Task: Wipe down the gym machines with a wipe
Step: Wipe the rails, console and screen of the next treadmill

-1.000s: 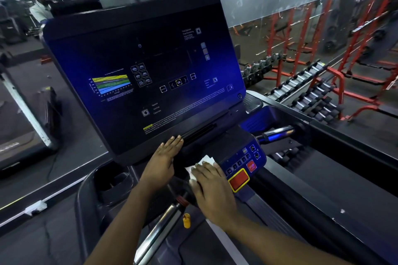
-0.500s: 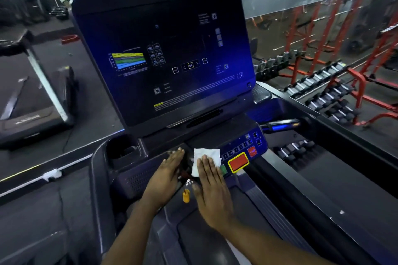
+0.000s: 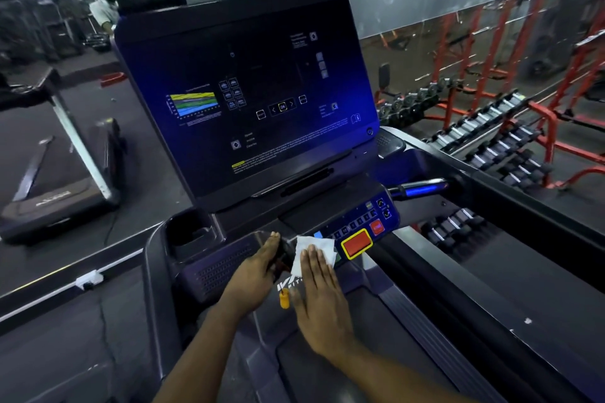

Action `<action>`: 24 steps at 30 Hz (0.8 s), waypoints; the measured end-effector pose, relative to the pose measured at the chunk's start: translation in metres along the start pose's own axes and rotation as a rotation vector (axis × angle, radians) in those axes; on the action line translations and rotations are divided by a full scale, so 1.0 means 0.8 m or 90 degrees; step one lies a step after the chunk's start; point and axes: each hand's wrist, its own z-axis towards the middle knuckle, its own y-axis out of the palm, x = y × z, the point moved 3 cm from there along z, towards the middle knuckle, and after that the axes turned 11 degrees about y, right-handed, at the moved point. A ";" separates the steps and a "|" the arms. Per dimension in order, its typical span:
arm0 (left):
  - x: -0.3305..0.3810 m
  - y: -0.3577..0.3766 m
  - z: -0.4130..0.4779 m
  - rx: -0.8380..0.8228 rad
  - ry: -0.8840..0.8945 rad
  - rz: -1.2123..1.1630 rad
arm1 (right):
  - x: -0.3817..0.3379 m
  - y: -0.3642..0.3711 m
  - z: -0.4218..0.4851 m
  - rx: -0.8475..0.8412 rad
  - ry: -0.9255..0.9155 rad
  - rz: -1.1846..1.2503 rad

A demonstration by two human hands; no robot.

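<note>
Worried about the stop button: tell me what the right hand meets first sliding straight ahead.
Probably the left end of the keypad, not the red button further right. The right hand presses the wipe flat.

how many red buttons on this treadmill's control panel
2: a large yellow-bordered red button just right of the wipe, and a smaller red button above and right of it. The right hand may hide others.

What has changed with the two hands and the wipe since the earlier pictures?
The left hand slid down from the lower edge of the screen onto the console beside the wipe. Nothing was gripped or released. The right hand still presses flat on the wipe, left of the red button.
</note>
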 end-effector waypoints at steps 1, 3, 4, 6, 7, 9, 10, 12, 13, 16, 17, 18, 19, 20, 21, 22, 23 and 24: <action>0.001 0.002 0.000 0.010 0.005 0.018 | 0.002 0.000 0.009 0.009 0.006 -0.008; 0.004 0.008 -0.002 0.022 0.017 0.056 | 0.004 -0.006 0.045 0.043 0.059 -0.010; 0.006 0.010 -0.003 0.025 0.023 0.064 | 0.004 -0.010 0.066 0.062 0.098 0.000; 0.010 0.010 -0.001 0.022 0.040 0.059 | 0.000 -0.017 0.088 0.069 0.145 0.021; 0.011 0.010 0.001 0.016 0.048 0.059 | -0.003 -0.016 0.085 0.063 0.138 0.023; 0.011 0.007 0.006 0.003 0.054 0.060 | -0.010 -0.010 0.059 0.045 0.073 0.007; 0.009 0.006 0.010 -0.005 0.055 0.057 | -0.009 -0.008 0.044 0.035 0.041 -0.013; 0.007 0.004 0.018 -0.020 0.057 0.058 | 0.006 -0.006 0.037 0.040 0.025 -0.067; 0.008 0.004 0.020 -0.023 0.063 0.063 | 0.011 -0.010 0.046 0.065 0.047 -0.085; 0.013 0.003 0.029 -0.016 0.069 0.045 | 0.021 -0.030 0.096 0.111 0.195 -0.062; 0.014 0.002 0.030 -0.008 0.060 0.035 | 0.018 -0.033 0.103 0.102 0.220 -0.048; 0.015 0.001 0.031 0.003 0.050 0.030 | 0.014 -0.031 0.101 0.093 0.217 -0.046; 0.016 0.001 0.033 0.018 0.043 0.031 | 0.009 -0.030 0.091 0.082 0.192 -0.051; 0.016 0.000 0.034 0.033 0.039 0.037 | 0.006 -0.027 0.076 0.067 0.155 -0.064; 0.017 0.000 0.034 0.043 0.037 0.044 | 0.006 -0.026 0.061 0.048 0.126 -0.075; 0.018 0.000 0.034 0.054 0.036 0.051 | 0.013 -0.026 0.055 0.040 0.113 -0.088; 0.019 -0.001 0.034 0.064 0.032 0.057 | 0.021 -0.027 0.060 0.042 0.118 -0.094; 0.020 -0.002 0.034 0.073 0.027 0.062 | 0.029 -0.030 0.072 0.057 0.145 -0.090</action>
